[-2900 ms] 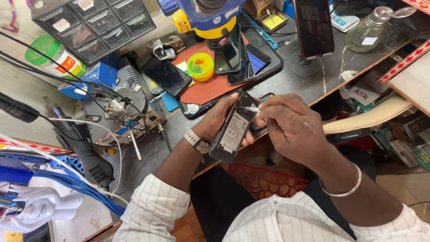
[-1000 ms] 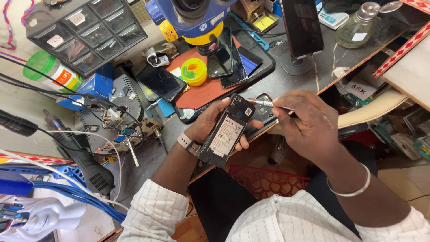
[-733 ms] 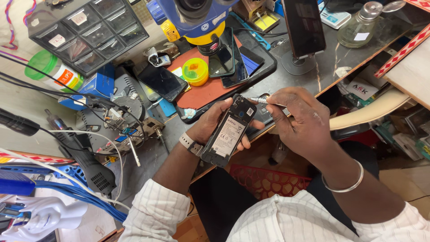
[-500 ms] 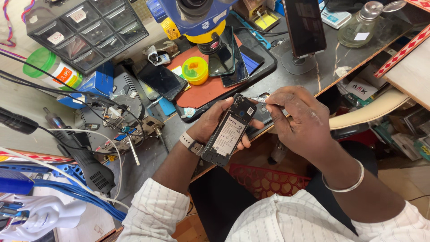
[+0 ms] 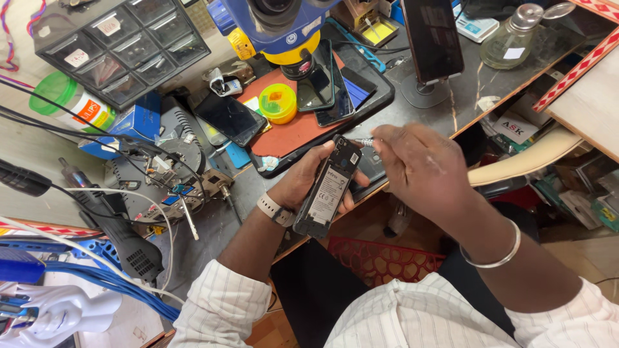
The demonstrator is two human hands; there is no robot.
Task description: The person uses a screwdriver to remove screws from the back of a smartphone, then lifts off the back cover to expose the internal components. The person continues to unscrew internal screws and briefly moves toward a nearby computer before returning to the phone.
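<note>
My left hand (image 5: 303,183) grips a small black phone (image 5: 327,188) with its back cover off and a white label showing on the battery. The phone is tilted, top end pointing up and right. My right hand (image 5: 419,169) holds a thin metal tool (image 5: 363,141), likely a screwdriver, whose tip touches the phone's top corner. Both hands are above the front edge of the grey workbench (image 5: 451,106). A watch sits on my left wrist and a silver bangle on my right wrist.
Behind the hands lies a red mat (image 5: 284,132) with several phones, a yellow tape roll (image 5: 278,103) and a blue-yellow microscope (image 5: 277,26). A parts drawer cabinet (image 5: 122,48), soldering gear and cables stand left. A phone on a stand (image 5: 431,38) and a glass bottle (image 5: 512,42) are at the back right.
My right hand has shifted slightly; the tool tip stays at the phone's top end. The left hand keeps the phone in nearly the same place.
</note>
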